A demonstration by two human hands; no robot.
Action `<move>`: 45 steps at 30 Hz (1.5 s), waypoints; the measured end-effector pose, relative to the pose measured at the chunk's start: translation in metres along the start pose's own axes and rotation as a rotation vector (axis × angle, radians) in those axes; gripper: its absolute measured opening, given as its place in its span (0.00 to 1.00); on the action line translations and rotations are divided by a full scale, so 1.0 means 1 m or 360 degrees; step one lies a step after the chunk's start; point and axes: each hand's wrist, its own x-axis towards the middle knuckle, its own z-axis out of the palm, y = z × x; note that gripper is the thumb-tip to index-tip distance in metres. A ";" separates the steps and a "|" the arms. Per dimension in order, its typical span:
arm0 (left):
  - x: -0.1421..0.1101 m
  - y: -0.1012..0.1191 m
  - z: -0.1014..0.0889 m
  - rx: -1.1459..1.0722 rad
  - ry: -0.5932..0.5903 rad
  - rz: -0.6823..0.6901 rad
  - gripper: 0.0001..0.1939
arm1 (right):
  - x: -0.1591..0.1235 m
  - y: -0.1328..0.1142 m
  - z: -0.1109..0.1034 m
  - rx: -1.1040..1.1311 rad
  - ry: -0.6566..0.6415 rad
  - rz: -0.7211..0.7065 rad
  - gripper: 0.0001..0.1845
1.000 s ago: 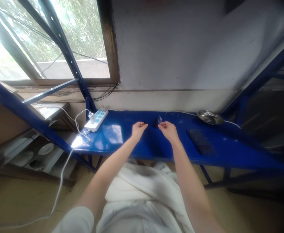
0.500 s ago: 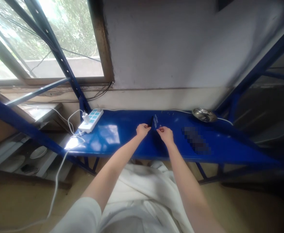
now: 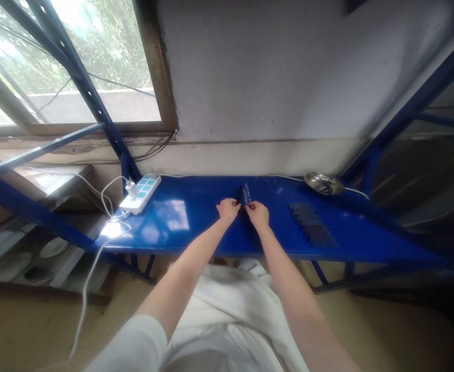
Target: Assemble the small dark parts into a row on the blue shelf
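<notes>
My left hand [image 3: 229, 210] is closed, its fingertips pinching the near end of a small dark strip with a row of pale, clear-looking bumps along its right side [image 3: 246, 193]. The strip is held upright above the blue table [image 3: 203, 227]. My right hand [image 3: 258, 214] is pinched too, its thumb and finger against the strip's lower right side. Whatever small piece sits between those right fingertips is hidden. The two hands are almost touching.
Several tiny pieces [image 3: 270, 181] lie along the table's back edge. A shiny metal bowl [image 3: 323, 183] stands at the back right, near a pixelated dark patch [image 3: 312, 225]. A white power strip [image 3: 141, 194] with a plug and cable lies at the left. Blue frame posts [image 3: 91, 98] flank the table.
My right hand has moved left, from slightly apart with a tiny piece at its fingertips, up against the strip. My left hand stays on the strip. The view has shifted slightly.
</notes>
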 end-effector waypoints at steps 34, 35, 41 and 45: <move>-0.019 -0.007 -0.012 0.0696 0.0050 0.0803 0.15 | -0.001 0.009 0.012 -0.0080 0.0088 -0.0075 0.10; -0.018 -0.007 -0.012 0.0650 0.0067 0.0758 0.14 | -0.001 0.009 0.012 -0.0077 0.0091 -0.0069 0.10; -0.012 -0.012 -0.014 0.0435 0.0154 0.0411 0.06 | -0.001 0.010 0.013 -0.0054 0.0099 -0.0058 0.10; -0.014 -0.015 -0.017 0.0344 0.0185 0.0331 0.03 | -0.001 0.010 0.013 -0.0027 0.0103 -0.0065 0.10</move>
